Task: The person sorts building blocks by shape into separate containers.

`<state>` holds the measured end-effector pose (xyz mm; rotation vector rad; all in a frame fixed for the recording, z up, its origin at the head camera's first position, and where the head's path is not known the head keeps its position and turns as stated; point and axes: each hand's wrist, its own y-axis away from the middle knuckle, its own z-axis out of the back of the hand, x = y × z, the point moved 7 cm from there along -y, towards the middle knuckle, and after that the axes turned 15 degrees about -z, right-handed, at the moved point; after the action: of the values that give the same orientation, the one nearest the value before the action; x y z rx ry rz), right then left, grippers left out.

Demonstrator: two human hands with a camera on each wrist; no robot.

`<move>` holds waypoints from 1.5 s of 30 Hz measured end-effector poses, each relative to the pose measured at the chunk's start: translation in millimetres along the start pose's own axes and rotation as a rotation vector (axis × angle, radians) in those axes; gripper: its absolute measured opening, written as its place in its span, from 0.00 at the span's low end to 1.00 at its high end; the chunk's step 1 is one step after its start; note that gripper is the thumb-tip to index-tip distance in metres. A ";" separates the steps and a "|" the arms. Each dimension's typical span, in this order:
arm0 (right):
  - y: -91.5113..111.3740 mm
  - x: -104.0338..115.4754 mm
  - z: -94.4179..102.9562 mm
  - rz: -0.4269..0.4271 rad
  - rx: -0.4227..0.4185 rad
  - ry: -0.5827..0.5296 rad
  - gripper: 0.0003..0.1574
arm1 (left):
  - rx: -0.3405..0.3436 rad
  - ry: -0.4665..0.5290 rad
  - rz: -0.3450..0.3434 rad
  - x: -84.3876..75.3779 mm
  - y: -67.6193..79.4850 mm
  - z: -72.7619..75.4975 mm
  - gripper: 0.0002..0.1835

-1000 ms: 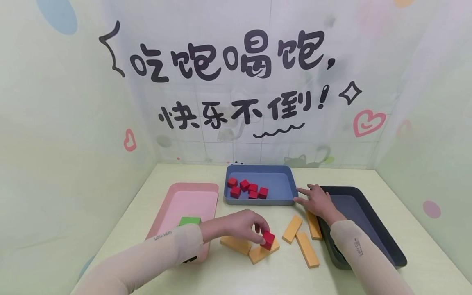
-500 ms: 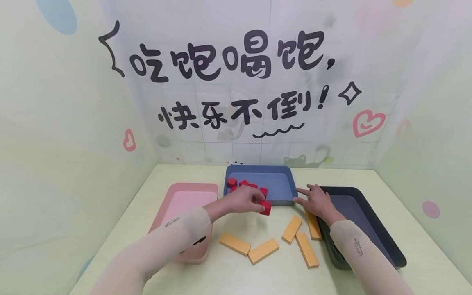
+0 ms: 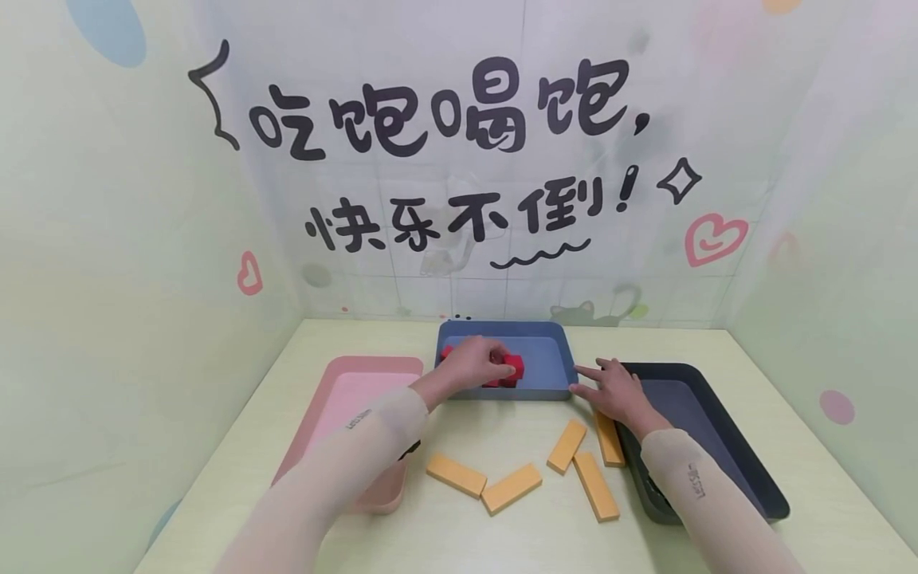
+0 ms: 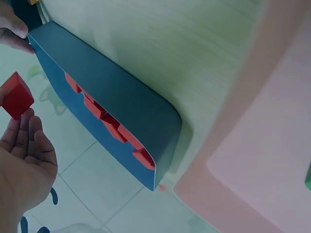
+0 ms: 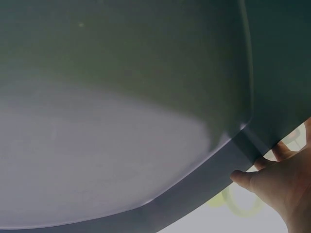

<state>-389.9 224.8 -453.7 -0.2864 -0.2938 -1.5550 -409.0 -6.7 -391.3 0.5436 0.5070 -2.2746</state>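
My left hand (image 3: 469, 364) pinches a red cube (image 3: 514, 367) over the blue tray (image 3: 545, 394) at the back of the table. In the left wrist view that red cube (image 4: 17, 96) sits between thumb and fingertips, above the tray's rim. Several more red cubes (image 4: 112, 127) lie in the tray, mostly behind my left hand in the head view. My right hand (image 3: 618, 392) has its fingers spread, and its fingertips touch the blue tray's right end. It reaches across the corner of the black tray (image 3: 770, 498), which fills most of the right wrist view.
At the left stands a pink tray (image 3: 390, 498), partly covered by my left sleeve; a bit of a green block (image 4: 308, 178) shows in it. Several yellow-orange blocks (image 3: 512, 488) lie on the table (image 3: 495, 542) between the trays. One lies against the black tray.
My left hand has carried the red cube from above the yellow-orange blocks away from me, to over the blue tray. My right hand has stayed at the tray's end.
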 end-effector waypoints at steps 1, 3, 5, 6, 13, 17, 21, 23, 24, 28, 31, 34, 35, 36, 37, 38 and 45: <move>0.0 -0.1 -0.1 0.000 0.001 -0.001 0.36 | -0.009 -0.001 0.006 0.8 -1.9 0.2 0.16; -0.1 -0.2 -0.3 0.000 0.001 0.000 0.36 | -0.026 0.005 0.022 2.3 -5.8 0.0 0.17; 0.0 -0.5 -0.5 -0.002 0.002 0.001 0.36 | -0.045 0.014 0.039 3.2 -9.6 0.2 0.18; 0.0 -0.6 -0.4 -0.003 0.001 0.002 0.36 | -0.055 0.016 0.047 3.1 -11.6 0.5 0.18; 0.2 -0.8 -0.1 -0.006 -0.001 0.008 0.35 | -0.118 0.007 0.101 6.3 -26.8 -3.2 0.18; -0.4 -0.1 -0.2 -0.005 -0.001 0.010 0.36 | -0.137 -0.004 0.134 9.5 -33.5 -9.8 0.18; -1.0 0.0 -0.8 -0.011 0.001 0.014 0.36 | -0.147 -0.012 0.151 9.1 -37.6 -17.2 0.19; -0.8 -0.4 -0.7 -0.015 0.002 0.015 0.36 | -0.150 -0.013 0.159 7.6 -39.6 -21.2 0.19; -0.8 -0.6 -0.7 -0.017 0.003 0.016 0.36 | -0.150 -0.020 0.161 6.7 -40.4 -22.9 0.19; -0.2 -0.6 0.2 -0.019 0.003 0.019 0.37 | -0.152 -0.052 0.182 5.1 -43.0 -29.5 0.19; -0.8 0.0 0.0 -0.015 0.002 0.024 0.38 | -0.149 -0.084 0.191 6.2 -43.7 -33.3 0.18; -1.8 0.7 -0.6 -0.010 -0.002 0.028 0.38 | -0.130 -0.101 0.194 7.1 -43.2 -36.8 0.17; -2.0 1.0 -0.6 -0.008 -0.003 0.029 0.38 | -0.118 -0.110 0.193 7.3 -43.0 -38.4 0.18; -2.1 1.2 -0.6 -0.006 -0.004 0.029 0.38 | -0.104 -0.110 0.196 7.7 -42.7 -40.0 0.20; -1.8 1.5 -0.6 -0.004 -0.003 0.028 0.38 | -0.089 -0.115 0.199 8.2 -42.3 -41.5 0.21; -1.5 1.6 -0.5 -0.003 -0.003 0.025 0.38 | -0.075 -0.120 0.200 8.4 -42.0 -42.6 0.23; -0.3 1.4 1.3 -0.004 0.004 0.011 0.37 | -0.049 -0.130 0.212 10.9 -39.6 -39.4 0.27</move>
<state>-390.2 224.0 -452.0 -0.2744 -0.2889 -1.5591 -435.9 32.9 -422.1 0.4022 0.4187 -2.0735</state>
